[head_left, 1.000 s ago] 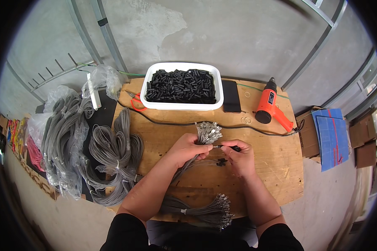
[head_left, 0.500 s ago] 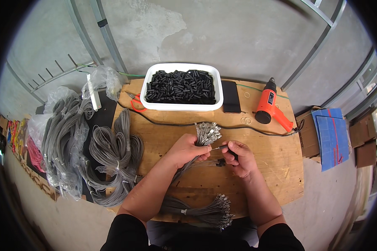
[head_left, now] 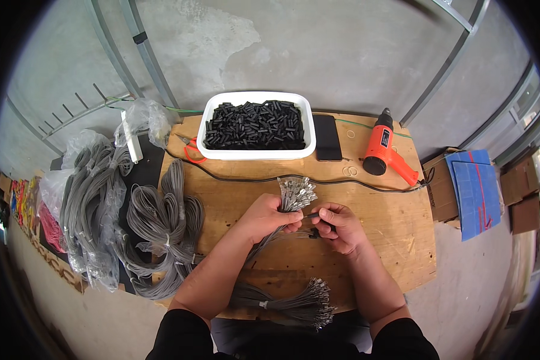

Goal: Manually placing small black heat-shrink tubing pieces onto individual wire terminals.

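My left hand (head_left: 265, 217) is closed round a bundle of grey cables, whose silver metal ends (head_left: 297, 193) fan out above the fist. Close to its right, my right hand (head_left: 342, 229) pinches a short black tube (head_left: 313, 215) between thumb and forefinger, its free end pointing at the left fingertips. Whether a cable runs inside the tube is too small to tell. Below the right fingers a few dark cable tips lie by the wood, partly hidden. A second cable bundle (head_left: 285, 302), tied with a white band, rests near the front edge of the table (head_left: 396, 252).
At the back stands a white tub (head_left: 255, 155) heaped with black tubes. Beside it are a black phone (head_left: 328, 138), an orange heat gun (head_left: 379, 151) with its cord across the table, and red-handled pliers (head_left: 193, 150). Coiled grey cables (head_left: 168, 228) fill the left side.
The black tube has moved left, nearer my left fingers, and less thin wire shows between the hands. My left hand keeps its hold on the bundle. The view has shifted slightly.
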`<state>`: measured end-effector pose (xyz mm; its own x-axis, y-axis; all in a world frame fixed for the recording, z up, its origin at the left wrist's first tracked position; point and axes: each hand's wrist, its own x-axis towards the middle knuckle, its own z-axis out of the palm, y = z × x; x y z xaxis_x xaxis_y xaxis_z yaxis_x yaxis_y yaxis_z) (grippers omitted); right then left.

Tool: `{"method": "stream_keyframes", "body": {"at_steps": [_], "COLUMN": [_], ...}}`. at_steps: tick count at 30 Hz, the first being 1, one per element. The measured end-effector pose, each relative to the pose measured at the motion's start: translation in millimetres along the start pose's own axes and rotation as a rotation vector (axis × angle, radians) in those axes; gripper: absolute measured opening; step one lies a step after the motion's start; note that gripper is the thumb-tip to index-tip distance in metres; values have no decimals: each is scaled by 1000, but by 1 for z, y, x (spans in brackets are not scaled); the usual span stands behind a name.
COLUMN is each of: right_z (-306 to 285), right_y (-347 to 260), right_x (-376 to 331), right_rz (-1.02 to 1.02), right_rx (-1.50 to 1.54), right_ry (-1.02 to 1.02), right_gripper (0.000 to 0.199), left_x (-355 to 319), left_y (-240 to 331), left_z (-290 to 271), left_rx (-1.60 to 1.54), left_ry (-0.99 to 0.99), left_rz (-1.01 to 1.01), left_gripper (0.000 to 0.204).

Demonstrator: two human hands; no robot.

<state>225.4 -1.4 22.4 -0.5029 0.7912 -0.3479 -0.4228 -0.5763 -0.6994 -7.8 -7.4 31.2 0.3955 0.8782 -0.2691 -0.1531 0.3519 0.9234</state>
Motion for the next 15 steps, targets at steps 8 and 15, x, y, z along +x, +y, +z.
{"method": "stream_keyframes", "body": {"at_steps": [8, 15], "right_z": [-18, -38], "right_y": [-15, -27], "right_x": [2, 9], "right_rz": [-88, -102], "right_rx": [43, 652], "right_ry": [68, 119], "right_gripper": [24, 36], "left_x": [2, 3], "left_y": [1, 6], "left_z": [6, 29], "left_rx": [89, 186], "left_ry": [3, 6], "left_rz": [27, 6], "left_gripper": [16, 14]}}
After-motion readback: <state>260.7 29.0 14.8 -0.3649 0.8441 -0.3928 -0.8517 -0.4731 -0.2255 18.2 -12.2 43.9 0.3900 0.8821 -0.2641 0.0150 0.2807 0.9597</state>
